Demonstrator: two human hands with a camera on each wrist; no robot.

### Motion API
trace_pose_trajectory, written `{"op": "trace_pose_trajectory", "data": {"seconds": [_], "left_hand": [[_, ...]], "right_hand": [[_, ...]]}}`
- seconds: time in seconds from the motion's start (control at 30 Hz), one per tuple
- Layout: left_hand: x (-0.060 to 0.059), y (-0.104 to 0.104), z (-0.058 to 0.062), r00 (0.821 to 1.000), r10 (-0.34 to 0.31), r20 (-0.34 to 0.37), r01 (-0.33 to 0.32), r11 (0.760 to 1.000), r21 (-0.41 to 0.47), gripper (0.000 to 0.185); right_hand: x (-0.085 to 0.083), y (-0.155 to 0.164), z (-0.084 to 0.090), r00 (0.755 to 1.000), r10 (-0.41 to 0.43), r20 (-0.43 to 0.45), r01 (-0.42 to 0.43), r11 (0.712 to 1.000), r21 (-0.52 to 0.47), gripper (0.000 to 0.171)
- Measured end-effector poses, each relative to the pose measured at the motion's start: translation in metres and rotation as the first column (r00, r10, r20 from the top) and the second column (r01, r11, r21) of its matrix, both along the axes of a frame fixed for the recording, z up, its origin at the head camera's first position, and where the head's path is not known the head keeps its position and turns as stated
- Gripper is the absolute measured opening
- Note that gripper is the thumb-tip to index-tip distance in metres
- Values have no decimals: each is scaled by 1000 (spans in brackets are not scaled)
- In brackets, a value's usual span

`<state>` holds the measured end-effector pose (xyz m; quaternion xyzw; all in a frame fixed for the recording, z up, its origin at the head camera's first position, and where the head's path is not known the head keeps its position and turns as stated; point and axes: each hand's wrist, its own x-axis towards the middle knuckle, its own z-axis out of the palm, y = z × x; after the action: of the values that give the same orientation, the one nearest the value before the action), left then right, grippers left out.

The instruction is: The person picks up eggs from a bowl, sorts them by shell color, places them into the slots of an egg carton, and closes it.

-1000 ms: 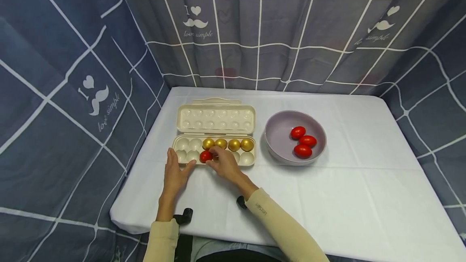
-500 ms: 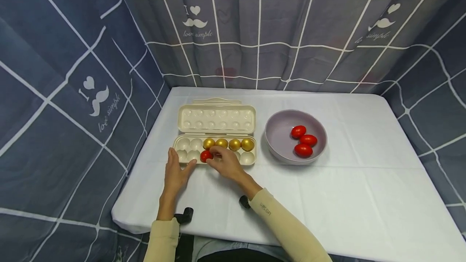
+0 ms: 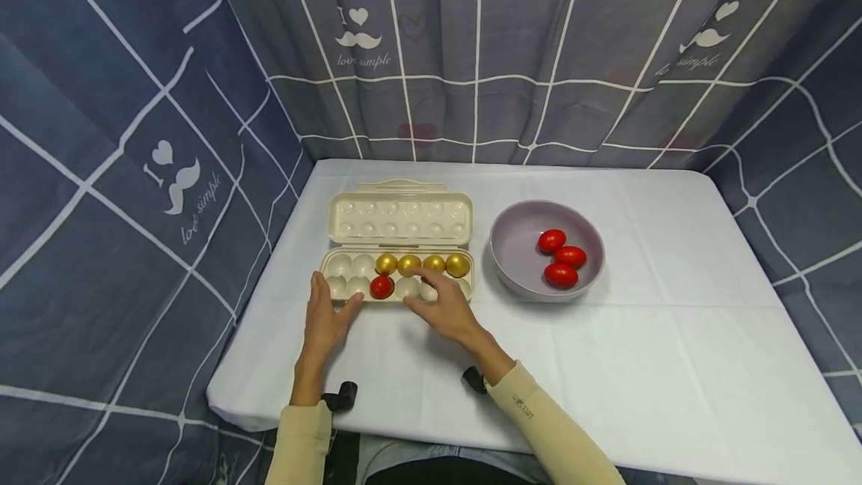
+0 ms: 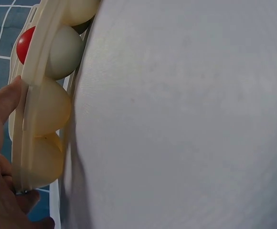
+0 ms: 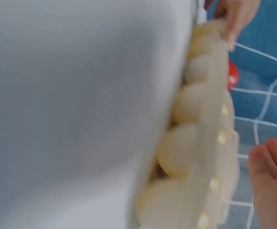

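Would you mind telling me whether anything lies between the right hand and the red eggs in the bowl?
Nothing visible does. The right hand hovers at the carton's near edge, and only bare tablecloth and the bowl's low rim separate it from the three red eggs.

A table (image 3: 646, 365) stood before me, draped in a plain white cloth that hung over its near edge and showed faint fold creases. Dark blue-grey fabric (image 3: 485, 58) with a wide white grid closed it in at the back and on both sides, hanging in loose folds like a curtain. Printed on it here and there were a small heart, a moustache and the words "love simple" (image 3: 364, 60). The light was even and soft, throwing only faint shadows on the cloth.
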<state>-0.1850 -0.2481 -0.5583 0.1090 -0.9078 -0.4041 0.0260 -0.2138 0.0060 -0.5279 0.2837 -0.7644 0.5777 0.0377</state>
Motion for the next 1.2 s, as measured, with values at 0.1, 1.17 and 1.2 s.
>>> {"op": "trace_pose_trajectory", "data": {"seconds": [0.1, 1.17, 1.2], "left_hand": [[0, 1, 0, 1000, 3, -4, -3, 1000, 5, 108], [-2, -1, 0, 1000, -5, 4, 5, 1000, 6, 108], [-2, -1, 0, 1000, -5, 2, 5, 1000, 9, 108]], "right_hand": [[0, 15, 8, 999, -33, -25, 34, 999, 14, 50], [-17, 167, 46, 925, -365, 109, 370, 928, -33, 54], [-20, 170, 42, 920, -377, 109, 382, 924, -25, 54]]}}
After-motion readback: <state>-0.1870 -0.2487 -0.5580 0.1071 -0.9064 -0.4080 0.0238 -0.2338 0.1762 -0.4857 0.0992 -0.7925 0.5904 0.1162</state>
